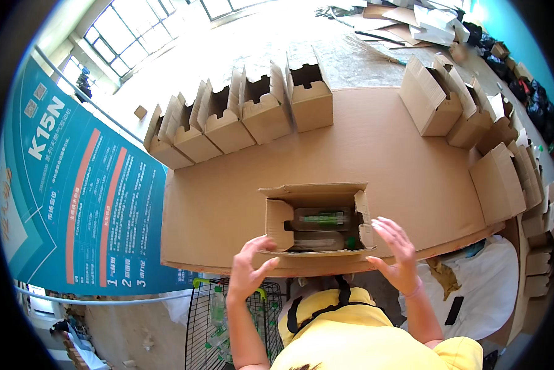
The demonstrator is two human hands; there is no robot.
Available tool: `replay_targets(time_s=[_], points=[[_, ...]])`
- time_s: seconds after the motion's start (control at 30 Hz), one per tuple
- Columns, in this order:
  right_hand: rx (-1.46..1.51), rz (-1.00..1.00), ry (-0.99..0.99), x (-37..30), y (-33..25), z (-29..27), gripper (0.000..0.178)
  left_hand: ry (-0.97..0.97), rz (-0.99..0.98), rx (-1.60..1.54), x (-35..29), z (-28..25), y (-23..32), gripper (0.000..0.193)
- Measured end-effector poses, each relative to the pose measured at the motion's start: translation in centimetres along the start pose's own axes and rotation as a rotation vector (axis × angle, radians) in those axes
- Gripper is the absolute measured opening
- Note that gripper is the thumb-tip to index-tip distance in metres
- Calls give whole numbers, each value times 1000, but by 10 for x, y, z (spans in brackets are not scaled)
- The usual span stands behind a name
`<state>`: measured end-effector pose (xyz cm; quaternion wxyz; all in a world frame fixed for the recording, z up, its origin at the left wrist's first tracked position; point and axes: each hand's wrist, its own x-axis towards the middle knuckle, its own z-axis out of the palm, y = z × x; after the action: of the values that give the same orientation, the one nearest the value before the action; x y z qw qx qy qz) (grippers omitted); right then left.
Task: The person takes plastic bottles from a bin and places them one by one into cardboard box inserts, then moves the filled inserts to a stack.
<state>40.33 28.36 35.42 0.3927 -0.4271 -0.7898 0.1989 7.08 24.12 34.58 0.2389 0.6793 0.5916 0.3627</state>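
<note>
In front of me, near the table's front edge, stands an open cardboard box (278, 225) with its flaps up. Two clear plastic bottles lie on their sides in it: the far bottle (321, 218) has a green label, and the near bottle (317, 241) shows a green cap at its right end. My left hand (251, 266) is at the box's near left corner, thumb and fingers apart; whether the fingertips touch the cardboard is hard to tell. Just off the box's right side is my right hand (399, 254), its fingers spread and nothing in them.
Several open cardboard boxes (227, 132) line the table's (376, 148) far left edge. More boxes (496, 185) stand along the right. A wire cart (203, 320) holding plastic bottles sits below the table at left, beside a teal banner (86, 185). A white sack (487, 283) lies at lower right.
</note>
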Motion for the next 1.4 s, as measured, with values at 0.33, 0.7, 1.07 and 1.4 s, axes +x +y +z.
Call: replay_targets(time_s=[0.33, 0.7, 1.07, 1.4], points=[[110, 271, 265, 0, 23, 87, 60, 275, 107, 3, 91, -26, 15, 43], [59, 440, 462, -16, 28, 108, 43, -341, 311, 280, 88, 20, -41, 70], [387, 422, 605, 50, 93, 104, 36, -485, 422, 390, 17, 35, -9, 101], [875, 676, 513, 67, 217, 110, 65, 18, 264, 466, 66, 148, 29, 84]])
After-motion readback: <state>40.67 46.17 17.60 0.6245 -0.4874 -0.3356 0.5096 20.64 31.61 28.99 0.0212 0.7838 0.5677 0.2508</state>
